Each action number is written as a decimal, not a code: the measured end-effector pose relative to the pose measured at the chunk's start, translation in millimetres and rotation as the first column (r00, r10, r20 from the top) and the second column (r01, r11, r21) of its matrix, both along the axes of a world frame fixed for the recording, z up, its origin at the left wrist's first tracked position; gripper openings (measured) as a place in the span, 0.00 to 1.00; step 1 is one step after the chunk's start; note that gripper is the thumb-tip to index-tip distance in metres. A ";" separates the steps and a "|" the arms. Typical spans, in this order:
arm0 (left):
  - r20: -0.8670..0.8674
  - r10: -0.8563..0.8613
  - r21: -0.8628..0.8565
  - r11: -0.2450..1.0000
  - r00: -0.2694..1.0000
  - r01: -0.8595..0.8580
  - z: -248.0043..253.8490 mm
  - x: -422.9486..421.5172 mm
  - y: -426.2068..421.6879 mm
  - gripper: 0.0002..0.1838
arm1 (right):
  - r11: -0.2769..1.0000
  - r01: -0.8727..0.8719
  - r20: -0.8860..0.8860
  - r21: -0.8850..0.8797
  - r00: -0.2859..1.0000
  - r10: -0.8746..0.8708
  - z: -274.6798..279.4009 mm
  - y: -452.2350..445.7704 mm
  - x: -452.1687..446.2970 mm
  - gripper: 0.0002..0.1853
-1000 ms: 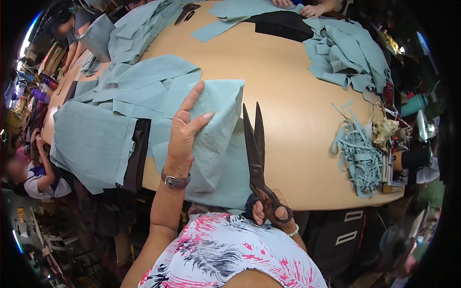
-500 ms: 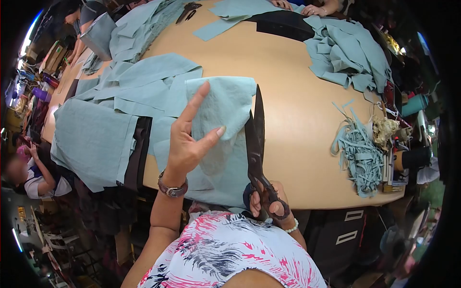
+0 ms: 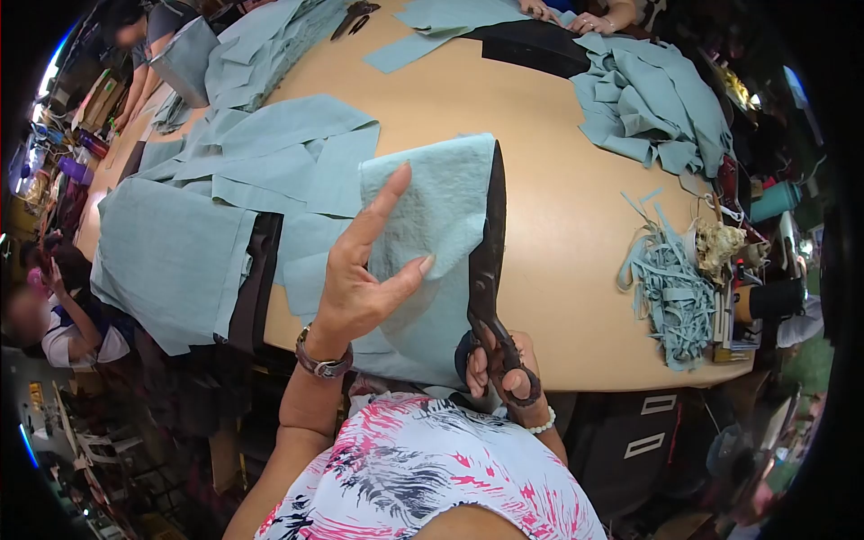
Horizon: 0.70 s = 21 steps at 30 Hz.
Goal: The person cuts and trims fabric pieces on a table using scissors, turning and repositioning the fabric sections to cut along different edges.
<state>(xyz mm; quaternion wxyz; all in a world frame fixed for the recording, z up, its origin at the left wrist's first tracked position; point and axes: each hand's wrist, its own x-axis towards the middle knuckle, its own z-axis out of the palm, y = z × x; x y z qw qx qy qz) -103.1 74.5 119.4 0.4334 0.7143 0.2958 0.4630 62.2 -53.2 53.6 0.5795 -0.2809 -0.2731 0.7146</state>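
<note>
A piece of pale blue-green fabric (image 3: 430, 211) is raised in front of me, its top edge folded over. My left hand (image 3: 364, 283) grips it, with index finger and thumb spread across the near face and the other fingers out of sight behind. In my right hand (image 3: 506, 371) is a large pair of dark scissors (image 3: 483, 279), fingers and thumb through the handles. Their blades point away from me along the cloth's right edge, lie close together and touch the fabric. Part of one blade is hidden by the cloth.
Cut fabric pieces (image 3: 171, 261) lie stacked on the left of the table (image 3: 549, 270). A fabric heap (image 3: 652, 99) sits at the back right, thin offcut strips (image 3: 675, 297) at the right. Another person's hands (image 3: 589, 22) work at the far edge. Small shears (image 3: 354, 18) lie far left.
My left hand and the fabric have shifted right and tilted slightly. The scissor blades, a little apart before, have closed together along the cloth's right edge.
</note>
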 end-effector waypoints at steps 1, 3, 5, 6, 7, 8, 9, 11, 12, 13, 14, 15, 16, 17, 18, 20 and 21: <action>-0.005 0.001 0.007 1.000 1.000 -0.001 0.0 -0.2 0.0 0.37 | 1.000 0.004 0.001 -0.005 1.000 -0.004 -0.4 -0.6 0.0 0.30; -0.015 0.003 0.021 1.000 1.000 -0.002 0.1 -0.6 0.1 0.37 | 1.000 0.016 -0.004 -0.006 1.000 -0.016 -0.1 -1.3 -0.8 0.30; -0.009 -0.002 0.029 1.000 1.000 0.002 -0.1 -0.3 0.2 0.37 | 1.000 0.024 -0.005 -0.007 1.000 -0.024 0.7 -1.7 -1.3 0.30; -0.005 -0.004 0.032 0.999 1.000 0.004 -0.2 -0.1 0.0 0.37 | 1.000 0.025 -0.003 -0.007 1.000 -0.025 1.6 -1.6 -1.4 0.30; -0.007 -0.002 0.034 0.999 1.000 0.002 0.1 0.0 -0.3 0.37 | 1.000 0.026 -0.001 -0.008 1.000 -0.026 2.3 -1.7 -1.5 0.29; -0.008 0.001 0.037 0.999 1.000 0.000 0.6 0.1 -0.7 0.37 | 1.000 0.027 -0.001 -0.009 1.000 -0.027 2.9 -2.1 -1.5 0.29; -0.009 0.004 0.039 0.999 1.000 -0.003 0.9 0.2 -0.9 0.37 | 1.000 0.026 -0.001 -0.009 1.000 -0.026 3.5 -2.2 -1.4 0.29; 0.000 0.004 0.018 1.000 1.000 -0.004 1.1 0.2 -1.4 0.37 | 1.000 0.020 0.001 -0.008 1.000 -0.020 3.3 -2.3 -0.9 0.28; 0.004 0.003 0.007 1.000 1.000 -0.003 1.2 0.1 -1.4 0.37 | 1.000 0.014 0.003 -0.007 1.000 -0.014 2.6 -2.6 -0.3 0.27; -0.003 0.005 0.021 1.000 1.000 -0.005 1.1 -0.1 -1.1 0.37 | 1.000 0.009 0.005 -0.006 1.000 -0.009 2.1 -2.8 0.1 0.27; -0.009 0.007 0.034 0.999 1.000 -0.007 0.8 -0.3 -0.8 0.37 | 1.000 0.010 0.018 -0.014 1.000 -0.010 2.9 -3.2 0.0 0.26; -0.016 0.010 0.048 0.999 1.000 -0.009 0.6 -0.5 -0.7 0.37 | 1.000 0.011 0.031 -0.023 0.999 -0.010 4.3 -3.7 -0.1 0.26; -0.015 0.011 0.045 0.999 1.000 -0.010 0.8 -0.4 -0.8 0.37 | 0.999 0.012 0.045 -0.032 0.999 -0.011 5.0 -4.0 -0.2 0.25; -0.013 0.011 0.043 0.999 1.000 -0.011 1.2 -0.2 -1.0 0.37 | 1.000 0.013 0.041 -0.021 0.999 -0.012 4.6 -4.2 -0.3 0.25; -0.011 0.012 0.041 0.999 1.000 -0.012 1.2 -0.1 -1.1 0.37 | 1.000 0.014 0.037 -0.011 0.999 -0.013 3.9 -4.4 -0.5 0.24; -0.008 0.015 0.029 0.999 1.000 -0.014 0.1 0.2 -1.3 0.37 | 1.000 0.013 0.036 0.002 0.999 -0.013 2.9 -5.2 -0.6 0.23; -0.007 0.015 0.023 1.000 1.000 -0.015 -0.3 0.3 -1.3 0.37 | 1.000 0.011 0.039 0.005 0.999 -0.012 2.6 -5.5 -0.6 0.23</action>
